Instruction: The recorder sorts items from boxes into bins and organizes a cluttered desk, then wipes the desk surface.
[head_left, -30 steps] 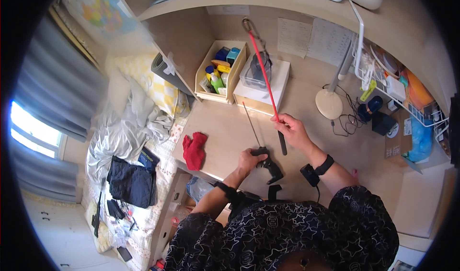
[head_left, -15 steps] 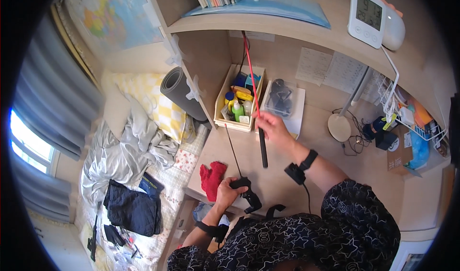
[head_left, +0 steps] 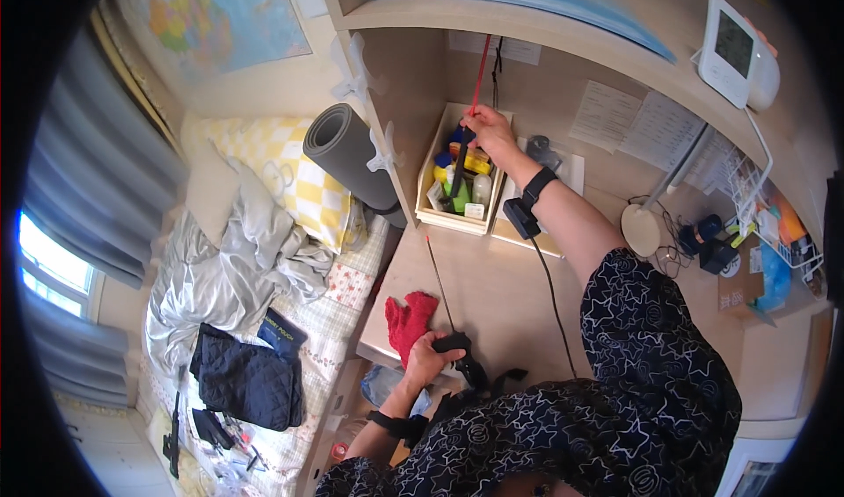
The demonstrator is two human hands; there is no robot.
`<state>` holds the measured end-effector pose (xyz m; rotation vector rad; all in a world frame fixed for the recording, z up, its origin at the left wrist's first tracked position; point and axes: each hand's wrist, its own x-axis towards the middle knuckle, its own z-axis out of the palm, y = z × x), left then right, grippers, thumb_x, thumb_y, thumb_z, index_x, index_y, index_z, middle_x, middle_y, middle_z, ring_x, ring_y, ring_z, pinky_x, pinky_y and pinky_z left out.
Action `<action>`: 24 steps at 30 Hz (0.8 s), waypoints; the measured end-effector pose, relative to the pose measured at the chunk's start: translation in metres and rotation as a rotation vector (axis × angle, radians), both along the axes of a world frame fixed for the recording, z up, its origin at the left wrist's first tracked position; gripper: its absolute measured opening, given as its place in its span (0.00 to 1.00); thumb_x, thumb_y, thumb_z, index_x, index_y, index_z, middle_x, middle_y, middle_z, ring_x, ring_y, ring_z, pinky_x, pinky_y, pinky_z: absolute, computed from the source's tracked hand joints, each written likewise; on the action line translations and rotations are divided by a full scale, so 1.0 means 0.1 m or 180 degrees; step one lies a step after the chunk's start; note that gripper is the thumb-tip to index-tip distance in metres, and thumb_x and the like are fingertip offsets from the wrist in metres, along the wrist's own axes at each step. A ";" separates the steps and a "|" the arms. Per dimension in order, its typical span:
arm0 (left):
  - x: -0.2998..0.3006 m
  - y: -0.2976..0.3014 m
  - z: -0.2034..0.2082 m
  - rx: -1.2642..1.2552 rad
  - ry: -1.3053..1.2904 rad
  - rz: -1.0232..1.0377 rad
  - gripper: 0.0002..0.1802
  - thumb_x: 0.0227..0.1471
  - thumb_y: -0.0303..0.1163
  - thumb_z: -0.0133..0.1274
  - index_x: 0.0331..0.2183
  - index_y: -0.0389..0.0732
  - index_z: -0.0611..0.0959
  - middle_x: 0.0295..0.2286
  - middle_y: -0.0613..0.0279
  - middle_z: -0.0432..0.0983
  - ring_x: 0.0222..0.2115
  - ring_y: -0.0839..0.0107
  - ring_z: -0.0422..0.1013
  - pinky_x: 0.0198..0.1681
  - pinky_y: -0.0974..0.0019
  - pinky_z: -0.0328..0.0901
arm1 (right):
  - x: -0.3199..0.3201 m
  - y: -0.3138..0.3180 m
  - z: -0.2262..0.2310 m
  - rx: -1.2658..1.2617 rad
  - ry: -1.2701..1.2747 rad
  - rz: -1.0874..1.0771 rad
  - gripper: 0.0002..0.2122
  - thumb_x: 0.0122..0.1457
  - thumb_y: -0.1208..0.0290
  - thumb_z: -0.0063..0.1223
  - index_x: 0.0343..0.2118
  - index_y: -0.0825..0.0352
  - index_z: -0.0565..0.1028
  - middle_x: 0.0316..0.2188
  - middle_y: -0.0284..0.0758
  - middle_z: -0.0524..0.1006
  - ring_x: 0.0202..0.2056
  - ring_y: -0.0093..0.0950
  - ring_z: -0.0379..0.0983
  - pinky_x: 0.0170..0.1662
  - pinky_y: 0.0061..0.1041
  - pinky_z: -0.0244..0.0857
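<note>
My right hand [head_left: 489, 133] reaches into the desk nook, closed around a slim red rod [head_left: 481, 75] where it meets its black handle [head_left: 460, 163]. The rod points up toward the back of the nook; its black end hangs over a cream basket [head_left: 466, 224] of small bottles and boxes. Low over the desk's front edge, my left hand [head_left: 425, 360] grips a black pistol-shaped handle [head_left: 471, 362]. From that handle a thin dark rod [head_left: 440, 288] with a reddish tip runs away from me. A crumpled red cloth [head_left: 410, 319] lies beside my left hand.
The desk [head_left: 501, 295] sits under a shelf [head_left: 536, 18]. A lamp base [head_left: 640, 231] and a wire rack [head_left: 796, 249] stand at the right. To the left are a rolled grey mat [head_left: 352, 159] and a bed with folded dark clothing [head_left: 246, 378]. A cable trails from my right wrist.
My right hand has moved away from me, carrying the red rod deeper into the nook and over the basket. My left hand keeps its grip on the pistol-shaped handle. The view has shifted slightly.
</note>
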<state>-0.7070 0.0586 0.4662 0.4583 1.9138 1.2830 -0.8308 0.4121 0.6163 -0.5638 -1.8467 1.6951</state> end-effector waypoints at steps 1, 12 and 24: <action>0.00 -0.01 -0.02 -0.0102 -0.0048 -0.0066 0.21 0.33 0.31 0.66 0.32 0.36 0.77 0.22 0.68 0.73 0.21 0.80 0.68 0.23 0.76 0.63 | -0.08 -0.05 0.02 -0.0093 -0.0104 0.0026 0.07 0.58 0.71 0.43 0.37 0.65 0.68 0.29 0.32 0.73 0.32 0.20 0.69 0.24 0.16 0.64; -0.05 0.02 -0.06 -0.0059 0.0148 -0.0224 0.23 0.33 0.32 0.66 0.34 0.35 0.76 0.25 0.65 0.75 0.25 0.79 0.69 0.29 0.74 0.65 | 0.04 -0.48 -0.04 -0.0641 0.1427 -0.0302 0.03 0.58 0.76 0.40 0.35 0.66 0.65 0.30 0.34 0.72 0.31 0.21 0.69 0.26 0.18 0.69; -0.16 0.22 0.01 -0.0370 0.0089 -0.0635 0.26 0.32 0.38 0.65 0.34 0.35 0.75 0.24 0.56 0.75 0.27 0.70 0.72 0.31 0.69 0.66 | -0.09 0.19 -0.24 0.0972 0.0990 -0.0117 0.04 0.59 0.77 0.38 0.35 0.68 0.67 0.36 0.34 0.71 0.37 0.20 0.67 0.40 0.21 0.66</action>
